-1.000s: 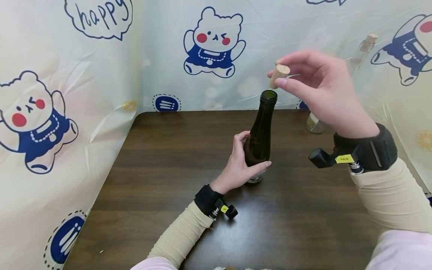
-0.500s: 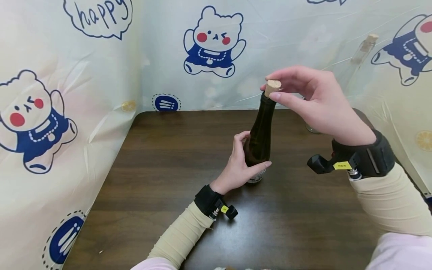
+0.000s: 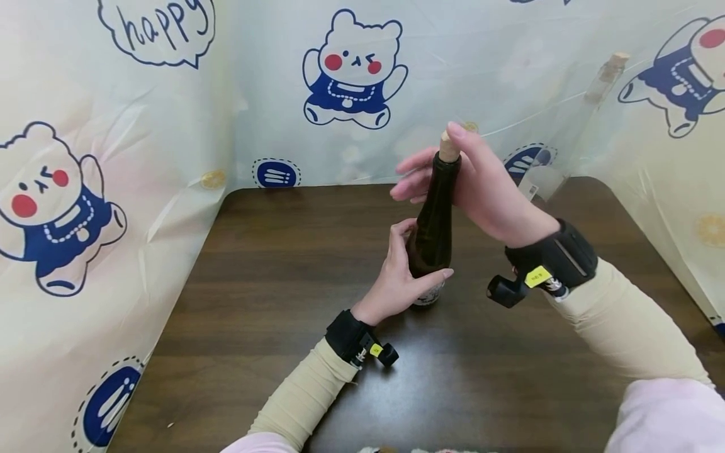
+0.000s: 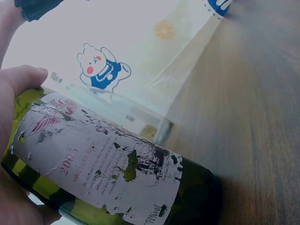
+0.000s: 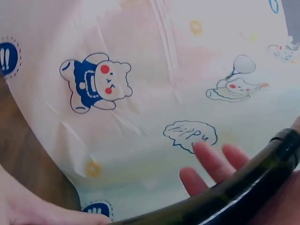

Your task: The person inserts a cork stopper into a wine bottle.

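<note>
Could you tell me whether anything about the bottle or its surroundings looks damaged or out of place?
Yes: the paper label on the dark green wine bottle is badly worn, with torn, flaking patches that expose the glass. The left hand grips the bottle's base. Nothing looks spilled on the wooden table.

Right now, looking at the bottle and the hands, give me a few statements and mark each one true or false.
1. The cork sits in the mouth of the dark green bottle. True.
2. The left hand lies flat on the table, away from the bottle. False: it holds the bottle's lower body.
3. The bottle lies on its side. False: it stands upright on the table.
4. The right hand is at the bottle's neck, its thumb on top of the cork. True.
5. The bottle's label is worn and peeling. True.
</note>
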A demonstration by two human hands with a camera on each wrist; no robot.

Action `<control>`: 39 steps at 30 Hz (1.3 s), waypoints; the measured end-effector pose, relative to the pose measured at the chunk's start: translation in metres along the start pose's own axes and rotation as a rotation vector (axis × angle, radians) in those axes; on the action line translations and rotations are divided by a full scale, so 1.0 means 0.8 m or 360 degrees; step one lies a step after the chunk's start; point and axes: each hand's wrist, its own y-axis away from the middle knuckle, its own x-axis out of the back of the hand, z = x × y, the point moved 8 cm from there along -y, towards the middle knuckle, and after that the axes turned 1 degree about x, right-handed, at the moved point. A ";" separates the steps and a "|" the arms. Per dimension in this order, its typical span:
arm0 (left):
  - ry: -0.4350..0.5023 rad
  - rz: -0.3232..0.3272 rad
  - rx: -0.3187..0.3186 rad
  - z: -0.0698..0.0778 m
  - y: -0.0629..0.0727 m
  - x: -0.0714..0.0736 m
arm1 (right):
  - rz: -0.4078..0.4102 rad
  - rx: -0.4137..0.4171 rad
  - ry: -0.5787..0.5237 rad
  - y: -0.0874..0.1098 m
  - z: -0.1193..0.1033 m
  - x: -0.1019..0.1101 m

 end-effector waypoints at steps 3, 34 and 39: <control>-0.0014 0.0011 -0.0025 0.001 -0.001 0.001 | 0.0049 -0.0022 -0.0048 -0.005 0.005 -0.002; 0.0029 -0.0013 0.0018 0.006 0.001 0.001 | 0.0139 0.0226 0.0015 0.010 0.026 0.008; 0.0039 -0.0008 -0.0048 0.040 0.001 0.007 | 0.0069 0.0069 0.0357 0.031 0.064 0.016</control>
